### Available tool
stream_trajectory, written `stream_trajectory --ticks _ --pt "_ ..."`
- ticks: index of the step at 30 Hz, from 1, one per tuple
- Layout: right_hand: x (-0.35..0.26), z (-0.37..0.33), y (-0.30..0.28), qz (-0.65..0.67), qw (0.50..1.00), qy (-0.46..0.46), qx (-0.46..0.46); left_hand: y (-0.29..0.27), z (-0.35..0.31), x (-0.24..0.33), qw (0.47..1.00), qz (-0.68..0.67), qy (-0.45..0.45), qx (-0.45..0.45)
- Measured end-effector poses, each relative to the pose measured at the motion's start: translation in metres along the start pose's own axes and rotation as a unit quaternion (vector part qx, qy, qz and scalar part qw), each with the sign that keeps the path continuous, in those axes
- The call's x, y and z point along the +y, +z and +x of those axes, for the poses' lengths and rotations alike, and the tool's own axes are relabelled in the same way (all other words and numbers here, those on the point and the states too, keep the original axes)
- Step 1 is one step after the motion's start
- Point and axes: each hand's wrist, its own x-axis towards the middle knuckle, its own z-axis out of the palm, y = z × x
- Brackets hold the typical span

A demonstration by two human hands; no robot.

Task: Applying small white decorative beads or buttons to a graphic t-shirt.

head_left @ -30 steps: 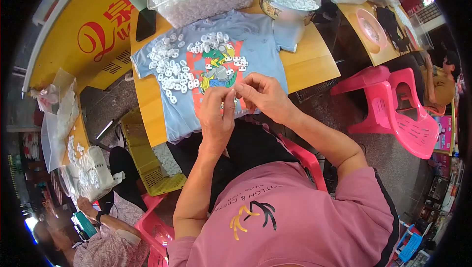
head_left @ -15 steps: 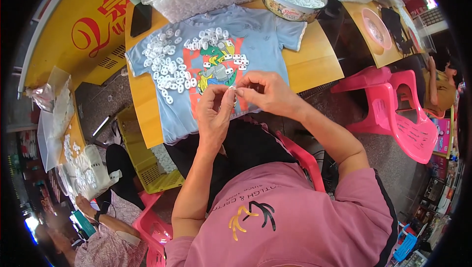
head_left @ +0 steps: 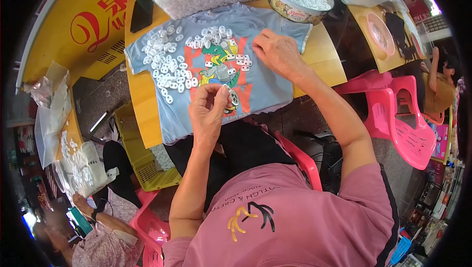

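A light-blue T-shirt [head_left: 172,112] with a dinosaur print lies spread over the table. Low over its print, my left hand [head_left: 209,114] is closed in a pinch of thumb and forefinger; what the tips hold is too small to make out. My right hand [head_left: 280,53] is apart from it, over the shirt's right side near the sleeve, fingers curled in, contents hidden. Many white oval two-holed plastic pieces [head_left: 172,68] are scattered on the shirt's left half. Beside my right hand lies a small group of white squarish pieces [head_left: 244,62] with dark dots.
A clear bin [head_left: 206,2] heaped with white pieces and a round tin [head_left: 295,14] of white pieces stand at the far side. A dark phone [head_left: 142,15] lies at the far left. Pink chairs [head_left: 378,104], a yellow crate [head_left: 152,176] and a seated co-worker [head_left: 110,230] are around.
My hands were together over the print, fingertips meeting. My right hand has moved away, up and right, toward the tin; my left hand stays nearly in place, still pinched.
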Motion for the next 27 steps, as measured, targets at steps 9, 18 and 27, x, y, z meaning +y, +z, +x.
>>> stream_trajectory --ticks 9,18,27 --pt "-0.004 0.003 -0.018 0.298 0.942 0.149 -0.036 0.000 0.000 0.009 0.998 -0.063 -0.022 0.007" --pt "-0.050 -0.020 -0.026 0.617 0.740 0.256 -0.080 0.004 -0.008 0.016 0.994 -0.102 -0.031 0.003" --pt "-0.107 -0.037 -0.033 0.662 0.718 0.201 -0.070 0.009 -0.023 0.034 0.993 -0.114 0.009 0.006"
